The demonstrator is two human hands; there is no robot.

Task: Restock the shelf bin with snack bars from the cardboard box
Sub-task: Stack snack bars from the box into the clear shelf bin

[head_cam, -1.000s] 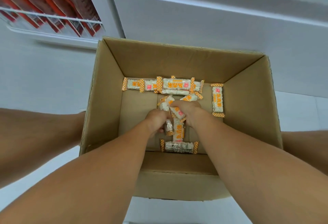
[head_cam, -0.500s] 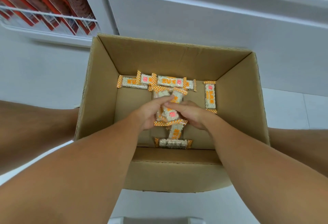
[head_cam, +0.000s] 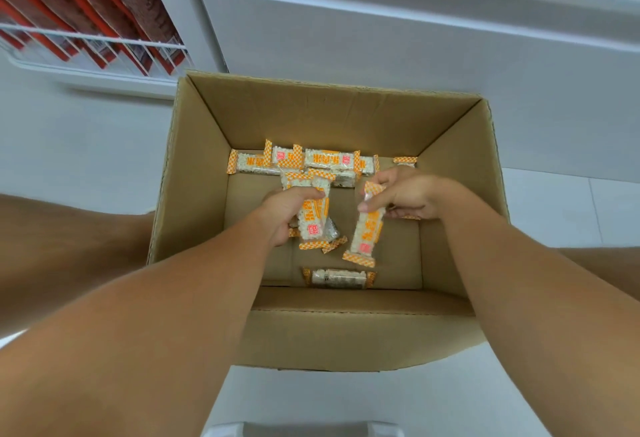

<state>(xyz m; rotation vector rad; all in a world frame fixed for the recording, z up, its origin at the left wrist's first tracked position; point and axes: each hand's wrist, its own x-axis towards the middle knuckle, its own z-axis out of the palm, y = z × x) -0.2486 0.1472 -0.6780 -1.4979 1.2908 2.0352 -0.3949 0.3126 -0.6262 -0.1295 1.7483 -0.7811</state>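
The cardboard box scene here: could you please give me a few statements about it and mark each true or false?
1. The left hand grips several snack bars. True.
2. The right hand is empty. False: it pinches a single bar by its upper end.
3. The cardboard box is empty. False: a row of bars lies along its far wall.
4. One bar lies near the box's front wall. True.
5. Red packets stand behind a wire rail at upper left. True.
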